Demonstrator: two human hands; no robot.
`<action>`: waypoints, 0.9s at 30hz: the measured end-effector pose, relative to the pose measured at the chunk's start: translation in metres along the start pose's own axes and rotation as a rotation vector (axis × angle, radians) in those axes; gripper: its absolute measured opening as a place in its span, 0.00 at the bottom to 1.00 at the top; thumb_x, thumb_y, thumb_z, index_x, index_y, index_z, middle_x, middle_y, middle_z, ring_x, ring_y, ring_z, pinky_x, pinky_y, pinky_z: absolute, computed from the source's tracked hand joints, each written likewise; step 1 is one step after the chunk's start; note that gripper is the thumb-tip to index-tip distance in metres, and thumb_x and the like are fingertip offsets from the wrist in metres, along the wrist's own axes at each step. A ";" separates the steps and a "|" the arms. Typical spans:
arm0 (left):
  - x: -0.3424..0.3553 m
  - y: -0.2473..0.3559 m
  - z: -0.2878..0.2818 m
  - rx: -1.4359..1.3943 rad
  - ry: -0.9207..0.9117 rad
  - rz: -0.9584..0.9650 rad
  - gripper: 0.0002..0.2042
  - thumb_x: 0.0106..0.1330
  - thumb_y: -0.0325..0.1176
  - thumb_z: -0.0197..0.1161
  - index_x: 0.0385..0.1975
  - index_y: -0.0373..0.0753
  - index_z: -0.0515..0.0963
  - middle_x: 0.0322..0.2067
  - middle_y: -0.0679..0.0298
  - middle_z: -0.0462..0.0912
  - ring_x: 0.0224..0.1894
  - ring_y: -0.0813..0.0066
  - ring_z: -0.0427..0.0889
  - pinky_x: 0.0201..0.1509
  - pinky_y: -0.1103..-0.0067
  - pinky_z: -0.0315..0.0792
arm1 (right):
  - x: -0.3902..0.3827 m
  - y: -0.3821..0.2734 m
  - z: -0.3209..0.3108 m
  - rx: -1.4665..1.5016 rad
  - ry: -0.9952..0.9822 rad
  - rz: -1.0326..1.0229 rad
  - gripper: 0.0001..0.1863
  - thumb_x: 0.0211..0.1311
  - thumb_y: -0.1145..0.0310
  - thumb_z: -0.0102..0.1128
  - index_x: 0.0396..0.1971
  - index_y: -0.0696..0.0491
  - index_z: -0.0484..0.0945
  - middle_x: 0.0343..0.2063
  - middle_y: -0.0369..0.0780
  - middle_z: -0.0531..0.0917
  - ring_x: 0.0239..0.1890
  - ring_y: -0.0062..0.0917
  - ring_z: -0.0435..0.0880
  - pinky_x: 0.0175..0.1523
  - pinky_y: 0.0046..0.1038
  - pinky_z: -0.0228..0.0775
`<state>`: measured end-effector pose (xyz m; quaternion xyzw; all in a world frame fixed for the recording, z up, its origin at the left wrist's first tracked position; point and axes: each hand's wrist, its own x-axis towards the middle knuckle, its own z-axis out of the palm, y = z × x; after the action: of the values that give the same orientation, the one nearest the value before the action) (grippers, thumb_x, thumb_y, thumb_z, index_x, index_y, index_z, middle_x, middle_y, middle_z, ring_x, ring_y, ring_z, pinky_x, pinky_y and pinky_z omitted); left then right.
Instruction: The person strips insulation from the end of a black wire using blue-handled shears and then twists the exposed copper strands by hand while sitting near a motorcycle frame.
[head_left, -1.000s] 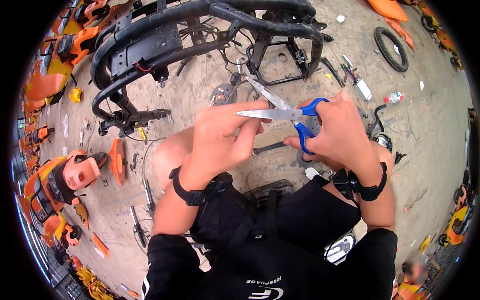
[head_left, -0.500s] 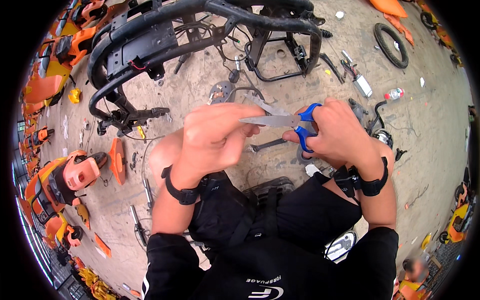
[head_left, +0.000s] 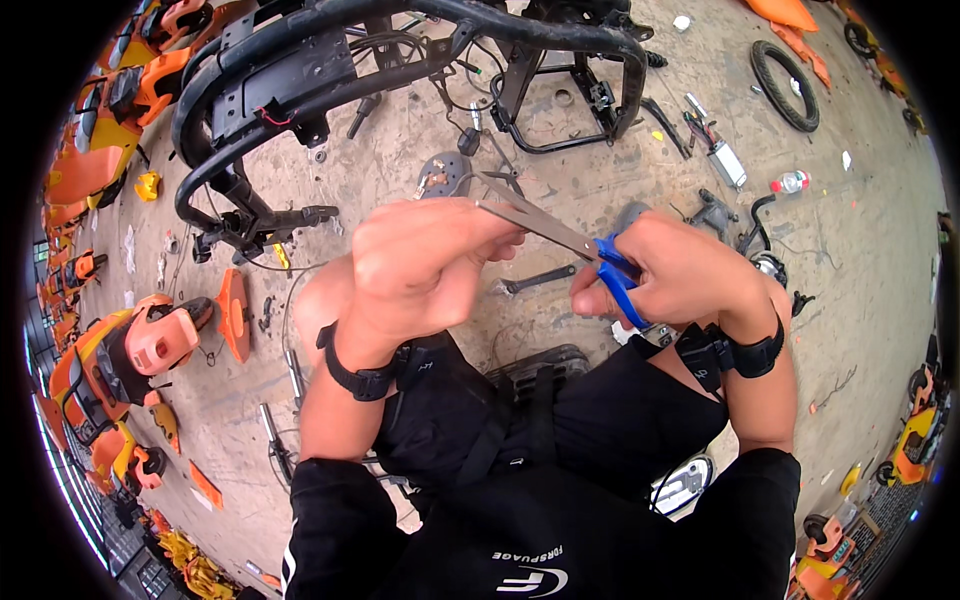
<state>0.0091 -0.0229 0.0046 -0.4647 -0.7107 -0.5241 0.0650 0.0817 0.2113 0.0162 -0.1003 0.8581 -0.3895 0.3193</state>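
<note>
A dusty concrete floor (head_left: pixel 560 190) carries a black tubular metal frame (head_left: pixel 300 60), a black rubber tyre (head_left: pixel 783 85), a clear plastic bottle (head_left: pixel 790 182) and orange plastic body panels (head_left: pixel 150 335) along its left edge.

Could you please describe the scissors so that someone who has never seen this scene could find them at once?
Start at the big black frame lying on the concrete floor, then drop to the two hands below it. The scissors sit in the right hand, blades reaching to the left hand. Their blue handles stand out among orange parts.
</note>
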 end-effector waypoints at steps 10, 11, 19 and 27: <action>0.000 0.007 0.000 -0.294 0.016 -0.357 0.05 0.62 0.16 0.56 0.35 0.25 0.79 0.26 0.56 0.83 0.24 0.73 0.83 0.28 0.80 0.79 | -0.002 -0.009 -0.004 0.541 -0.285 0.144 0.20 0.62 0.54 0.62 0.31 0.59 0.84 0.09 0.35 0.75 0.11 0.16 0.72 0.17 0.20 0.59; 0.000 0.007 0.000 -0.345 0.017 -0.412 0.05 0.63 0.17 0.56 0.36 0.26 0.78 0.26 0.57 0.82 0.25 0.73 0.83 0.28 0.80 0.79 | 0.000 -0.010 -0.002 0.531 -0.246 0.158 0.20 0.62 0.54 0.62 0.30 0.59 0.84 0.09 0.35 0.74 0.10 0.16 0.71 0.16 0.20 0.58; 0.004 0.007 0.012 -0.504 0.100 -0.683 0.08 0.60 0.25 0.66 0.36 0.29 0.79 0.27 0.61 0.83 0.28 0.81 0.82 0.27 0.85 0.77 | 0.007 -0.017 0.004 0.456 -0.095 0.279 0.27 0.57 0.43 0.62 0.25 0.58 0.83 0.07 0.31 0.68 0.11 0.16 0.69 0.17 0.20 0.58; 0.003 -0.002 0.010 -0.498 0.176 -0.725 0.07 0.63 0.25 0.63 0.37 0.28 0.78 0.28 0.60 0.83 0.27 0.80 0.81 0.27 0.85 0.74 | -0.005 -0.003 -0.001 0.838 0.239 -0.189 0.28 0.67 0.48 0.51 0.32 0.62 0.82 0.05 0.29 0.63 0.09 0.14 0.61 0.16 0.19 0.51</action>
<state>0.0096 -0.0132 0.0005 -0.1407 -0.6715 -0.7058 -0.1763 0.0844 0.2119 0.0215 0.0055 0.6441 -0.7399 0.1939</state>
